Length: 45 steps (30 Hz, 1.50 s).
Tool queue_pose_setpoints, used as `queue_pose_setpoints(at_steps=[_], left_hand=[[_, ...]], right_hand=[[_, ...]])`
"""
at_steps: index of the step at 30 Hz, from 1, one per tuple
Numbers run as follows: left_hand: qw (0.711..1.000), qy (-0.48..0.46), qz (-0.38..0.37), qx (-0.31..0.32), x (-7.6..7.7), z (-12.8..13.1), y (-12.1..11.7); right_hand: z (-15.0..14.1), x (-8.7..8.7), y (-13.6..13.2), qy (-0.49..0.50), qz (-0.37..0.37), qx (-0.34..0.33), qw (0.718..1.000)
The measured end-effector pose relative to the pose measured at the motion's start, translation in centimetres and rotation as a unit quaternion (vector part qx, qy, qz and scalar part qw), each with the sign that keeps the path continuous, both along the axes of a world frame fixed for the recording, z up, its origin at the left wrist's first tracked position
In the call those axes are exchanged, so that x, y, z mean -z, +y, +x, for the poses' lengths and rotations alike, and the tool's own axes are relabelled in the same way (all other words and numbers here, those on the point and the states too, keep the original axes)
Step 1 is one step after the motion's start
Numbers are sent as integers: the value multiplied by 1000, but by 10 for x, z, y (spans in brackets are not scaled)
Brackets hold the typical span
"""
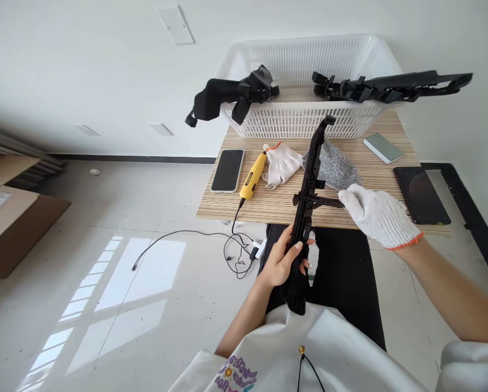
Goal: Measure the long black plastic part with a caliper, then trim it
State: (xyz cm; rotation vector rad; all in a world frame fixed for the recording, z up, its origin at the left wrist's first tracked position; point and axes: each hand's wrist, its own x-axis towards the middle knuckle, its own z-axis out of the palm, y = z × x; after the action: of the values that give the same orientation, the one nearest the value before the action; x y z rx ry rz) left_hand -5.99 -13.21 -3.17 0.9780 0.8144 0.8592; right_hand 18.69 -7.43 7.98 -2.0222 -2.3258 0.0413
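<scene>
Holding a Black Part Across the Table's Near Edge

The long black part (pixel 308 193) is held aslant, its far end raised before the basket and its near end above the lap. Its near half is gripped by the bare left hand (pixel 282 258), whose fingers are closed around it. The right hand (pixel 378 215), covered by a white knitted glove with an orange hem, is placed to the right with fingers bunched at the tip of the part's side arm; whether that tip is pinched cannot be told.

On the striped table (pixel 211 208), a phone (pixel 227 170) is laid at left, followed rightward by a yellow corded tool (pixel 253 177), a spare glove (pixel 282 165) and a speckled grey cloth (pixel 340 165), partly hidden by the part. A green booklet (pixel 383 148) is seen at far right, with a dark tablet (pixel 421 195) nearer. At the far side, two more black pieces (pixel 213 98) are propped on the white basket (pixel 268 124), each overhanging one end.
</scene>
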Motion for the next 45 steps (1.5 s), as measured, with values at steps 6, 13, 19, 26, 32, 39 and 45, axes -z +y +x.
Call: queue_pose_setpoints(at_steps=[6, 13, 19, 26, 32, 39, 45], left_hand=[[999, -28, -18, -4, -1, 1, 1], [998, -58, -23, -5, 1, 1, 2], [999, -47, -22, -15, 0, 2, 2], [996, -81, -44, -10, 3, 1, 5], [990, -137, -37, 7, 9, -6, 9], [994, -107, -18, 23, 1, -10, 12], [995, -89, -28, 28, -1, -10, 8]], right_hand=[[-5, -3, 1, -3, -30, 26, 999], [1, 6, 2, -119, 65, -88, 987], [4, 9, -1, -11, 26, -49, 998], [2, 0, -6, 184, 12, 33, 982], [5, -2, -17, 200, -26, 70, 977], [1, 15, -32, 144, -14, -31, 989], [4, 22, -33, 121, 0, -43, 992]])
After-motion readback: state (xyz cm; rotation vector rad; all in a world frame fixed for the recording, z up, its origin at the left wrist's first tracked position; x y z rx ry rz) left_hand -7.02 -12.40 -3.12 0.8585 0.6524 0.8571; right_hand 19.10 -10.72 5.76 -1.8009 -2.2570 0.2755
